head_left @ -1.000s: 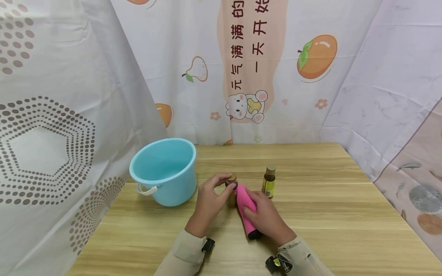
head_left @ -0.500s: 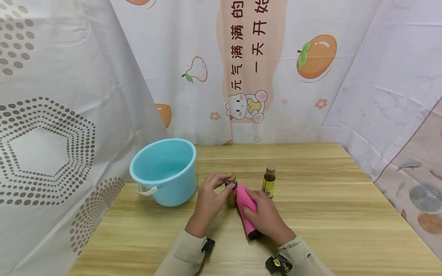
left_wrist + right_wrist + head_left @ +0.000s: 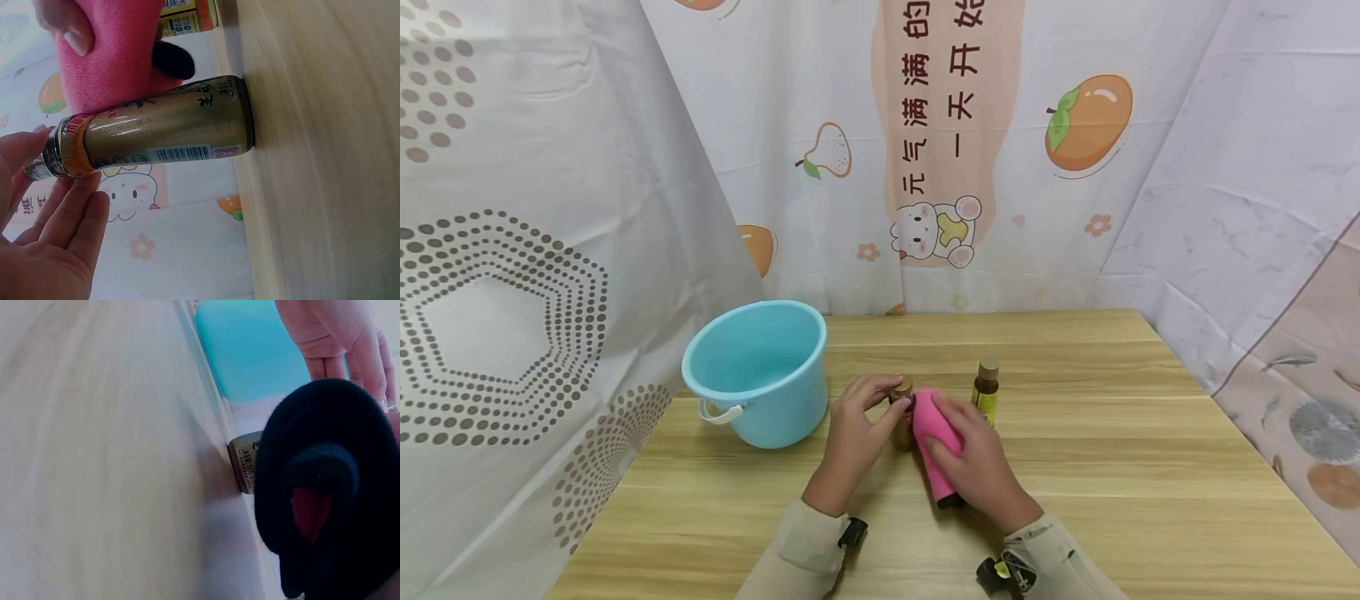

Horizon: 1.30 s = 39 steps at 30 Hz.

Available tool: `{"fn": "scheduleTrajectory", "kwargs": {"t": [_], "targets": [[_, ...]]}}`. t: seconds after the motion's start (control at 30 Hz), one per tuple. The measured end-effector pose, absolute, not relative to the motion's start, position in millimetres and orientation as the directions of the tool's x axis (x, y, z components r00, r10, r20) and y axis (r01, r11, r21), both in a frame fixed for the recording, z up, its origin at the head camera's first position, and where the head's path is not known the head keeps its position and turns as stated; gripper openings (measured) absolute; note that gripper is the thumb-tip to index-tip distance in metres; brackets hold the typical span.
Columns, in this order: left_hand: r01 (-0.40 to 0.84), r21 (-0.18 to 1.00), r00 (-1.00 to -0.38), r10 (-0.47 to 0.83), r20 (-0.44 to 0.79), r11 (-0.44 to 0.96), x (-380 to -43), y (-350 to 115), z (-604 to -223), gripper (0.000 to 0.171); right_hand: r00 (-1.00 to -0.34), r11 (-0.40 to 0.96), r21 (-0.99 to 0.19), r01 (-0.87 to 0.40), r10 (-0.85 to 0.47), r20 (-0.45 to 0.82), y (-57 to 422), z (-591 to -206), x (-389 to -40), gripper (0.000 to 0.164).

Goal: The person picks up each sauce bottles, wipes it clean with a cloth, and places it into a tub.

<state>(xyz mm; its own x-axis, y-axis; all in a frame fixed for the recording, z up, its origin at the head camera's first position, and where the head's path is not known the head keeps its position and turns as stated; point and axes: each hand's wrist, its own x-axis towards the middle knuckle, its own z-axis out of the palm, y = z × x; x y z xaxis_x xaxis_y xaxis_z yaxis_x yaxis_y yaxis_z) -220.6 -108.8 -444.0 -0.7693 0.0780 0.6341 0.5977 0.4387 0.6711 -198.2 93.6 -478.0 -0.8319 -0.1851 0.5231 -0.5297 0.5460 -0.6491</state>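
While the left hand [image 3: 857, 429] pinches the gold bottle [image 3: 169, 125] near its top, the right hand [image 3: 973, 458] grips the pink cloth [image 3: 119, 50] against its side. Bottle's upright on the table [image 3: 1120, 433]. Looks mid-wipe; can't confirm anything's finished. Second bottle [image 3: 987, 385], just beyond the right hand, probably remains. Labels: gold one shows "芝", a barcode [image 3: 182, 154], "100" near base; brand unclear. Yellow label's text too small. Curtain [image 3: 827, 67] reads 元气满满的 / 一天开始.
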Motion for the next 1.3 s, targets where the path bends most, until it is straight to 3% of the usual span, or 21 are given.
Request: {"fn": "scheduleTrajectory", "kwargs": {"t": [0.2, 0.53, 0.93, 1.3], "targets": [[0.587, 0.671, -0.775, 0.076, 0.627, 0.452, -219.3, -108.6, -442.2, 0.026, -0.775, 0.5, -0.623, -0.601, -0.175, 0.607, 95.0, -478.6, -200.4, 0.064], [0.582, 0.672, -0.779, 0.077, 0.622, 0.458, -219.3, -109.3, -441.1, 0.026, -0.754, 0.449, -0.631, -0.633, -0.175, 0.633, 93.7, -478.0, -201.4, 0.066], [0.592, 0.672, -0.773, 0.077, 0.63, 0.445, -220.9, -110.4, -443.9, 0.028, -0.827, 0.501, -0.671, -0.547, -0.197, 0.527, 93.6, -477.6, -200.4, 0.062], [0.555, 0.642, -0.782, 0.068, 0.619, 0.529, -219.3, -112.5, -442.6, 0.031, -0.934, 0.599, -0.717, -0.356, -0.215, 0.284, 92.3, -478.0, -198.1, 0.062]]}}
